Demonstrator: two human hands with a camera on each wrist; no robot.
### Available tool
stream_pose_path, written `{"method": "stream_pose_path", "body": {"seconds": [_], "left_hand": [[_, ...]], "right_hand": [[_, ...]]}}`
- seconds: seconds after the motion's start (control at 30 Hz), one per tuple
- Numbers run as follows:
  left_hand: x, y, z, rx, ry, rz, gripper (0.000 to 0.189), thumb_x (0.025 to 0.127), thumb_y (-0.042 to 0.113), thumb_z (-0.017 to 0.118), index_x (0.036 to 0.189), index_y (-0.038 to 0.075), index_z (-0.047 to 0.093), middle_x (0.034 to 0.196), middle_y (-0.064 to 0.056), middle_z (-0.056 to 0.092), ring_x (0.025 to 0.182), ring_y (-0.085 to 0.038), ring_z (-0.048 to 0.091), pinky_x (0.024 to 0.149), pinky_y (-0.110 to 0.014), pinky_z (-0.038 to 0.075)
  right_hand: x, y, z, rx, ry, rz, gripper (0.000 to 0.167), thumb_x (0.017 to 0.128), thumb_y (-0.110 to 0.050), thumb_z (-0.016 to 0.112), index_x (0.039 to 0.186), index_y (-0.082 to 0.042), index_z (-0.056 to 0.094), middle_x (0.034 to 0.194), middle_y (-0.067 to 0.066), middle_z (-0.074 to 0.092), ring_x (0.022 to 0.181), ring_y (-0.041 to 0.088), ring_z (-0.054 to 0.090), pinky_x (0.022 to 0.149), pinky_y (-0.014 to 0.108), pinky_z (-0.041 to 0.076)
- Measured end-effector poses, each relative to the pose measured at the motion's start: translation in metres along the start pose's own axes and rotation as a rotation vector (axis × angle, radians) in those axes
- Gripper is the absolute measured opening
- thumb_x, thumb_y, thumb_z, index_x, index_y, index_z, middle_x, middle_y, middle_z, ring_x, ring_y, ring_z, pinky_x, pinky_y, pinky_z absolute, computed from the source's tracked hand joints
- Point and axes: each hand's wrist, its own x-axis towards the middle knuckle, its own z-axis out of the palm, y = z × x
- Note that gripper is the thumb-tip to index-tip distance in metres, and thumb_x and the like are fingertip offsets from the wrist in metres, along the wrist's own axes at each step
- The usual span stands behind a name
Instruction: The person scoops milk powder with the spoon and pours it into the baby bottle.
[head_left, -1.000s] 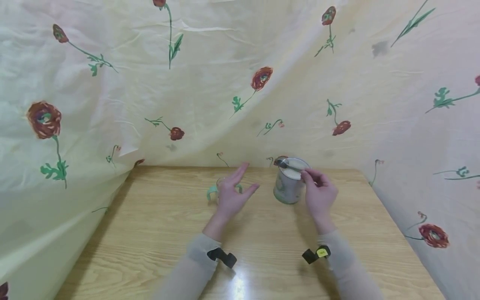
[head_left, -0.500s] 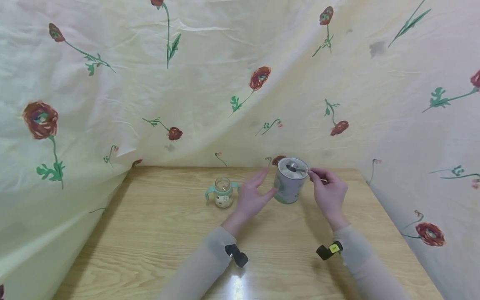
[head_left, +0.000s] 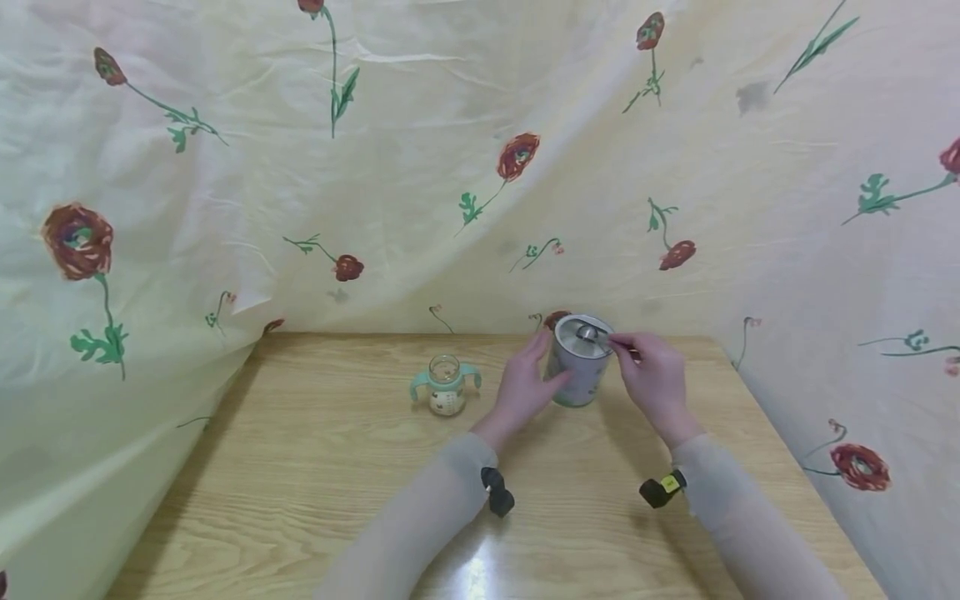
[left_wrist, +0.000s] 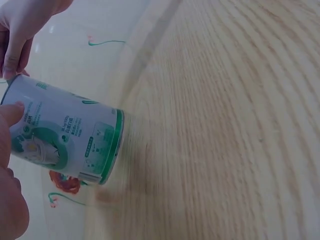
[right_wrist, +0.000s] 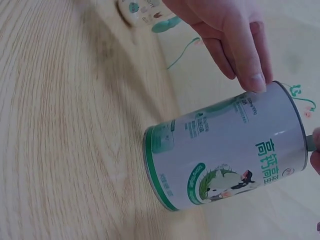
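Observation:
A white and green milk powder can (head_left: 577, 375) stands upright towards the back of the table; its printed side shows in both wrist views. My left hand (head_left: 522, 385) holds it from the left, thumb on the front wall near the top and fingers at the far left side. With my right hand (head_left: 654, 371) I pinch the handle of a metal spoon (head_left: 588, 333), whose bowl overlaps the can's round top. In the right wrist view only the right fingertips (right_wrist: 316, 150) show at the rim.
A clear baby bottle (head_left: 446, 400) with two mint handles stands left of the can, its top uncovered. Flower-printed cloth (head_left: 420, 167) hangs behind and at both sides of the wooden table (head_left: 300, 467). Cameras are strapped to both wrists.
My left hand has moved right, from in front of the bottle to the can's side. The spoon's bowl has shifted right, from the can's left rim to over the middle of its top.

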Motion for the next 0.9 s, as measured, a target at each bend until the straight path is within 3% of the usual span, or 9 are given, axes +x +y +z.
{"method": "stream_pose_path", "body": {"seconds": [0.07, 0.13, 0.37, 0.57, 0.9], "left_hand": [[0.003, 0.001, 0.002, -0.013, 0.013, -0.023, 0.088, 0.094, 0.033, 0.086, 0.163, 0.002, 0.040, 0.167, -0.014, 0.040, 0.154, -0.027, 0.040, 0.125, -0.040, 0.034], [0.006, 0.002, 0.005, -0.022, 0.025, -0.033, 0.091, 0.093, 0.034, 0.087, 0.163, 0.002, 0.039, 0.167, -0.014, 0.040, 0.153, -0.027, 0.040, 0.125, -0.041, 0.035], [0.015, 0.008, 0.011, -0.007, 0.014, -0.028, 0.097, 0.089, 0.036, 0.090, 0.166, 0.007, 0.038, 0.168, -0.011, 0.042, 0.153, -0.025, 0.043, 0.124, -0.039, 0.037], [0.021, 0.016, 0.017, 0.016, 0.011, -0.060, 0.100, 0.086, 0.039, 0.092, 0.166, 0.012, 0.039, 0.163, -0.007, 0.050, 0.146, -0.024, 0.051, 0.118, -0.040, 0.045], [0.025, 0.024, 0.022, -0.036, 0.018, -0.159, 0.108, 0.083, 0.039, 0.095, 0.168, 0.010, 0.035, 0.163, -0.006, 0.050, 0.147, -0.022, 0.050, 0.118, -0.036, 0.045]], "right_hand": [[0.001, 0.001, -0.001, -0.023, -0.008, -0.028, 0.016, 0.089, 0.011, 0.080, 0.101, 0.001, 0.080, 0.094, 0.017, 0.079, 0.079, 0.033, 0.075, 0.071, 0.043, 0.062], [0.001, 0.002, -0.002, -0.039, -0.021, -0.053, 0.015, 0.089, 0.011, 0.080, 0.101, 0.001, 0.080, 0.093, 0.017, 0.079, 0.077, 0.033, 0.074, 0.068, 0.048, 0.061], [0.005, 0.002, -0.006, -0.067, -0.071, -0.099, 0.010, 0.090, 0.007, 0.082, 0.100, 0.003, 0.080, 0.089, 0.017, 0.077, 0.074, 0.034, 0.072, 0.062, 0.049, 0.059], [0.008, 0.000, -0.008, -0.088, -0.122, -0.082, 0.010, 0.090, 0.009, 0.081, 0.099, 0.003, 0.081, 0.089, 0.018, 0.077, 0.076, 0.036, 0.073, 0.064, 0.052, 0.060], [0.025, -0.011, -0.014, -0.170, -0.343, -0.026, 0.009, 0.091, 0.008, 0.077, 0.097, 0.004, 0.081, 0.091, 0.020, 0.078, 0.081, 0.039, 0.075, 0.072, 0.055, 0.062]]}}
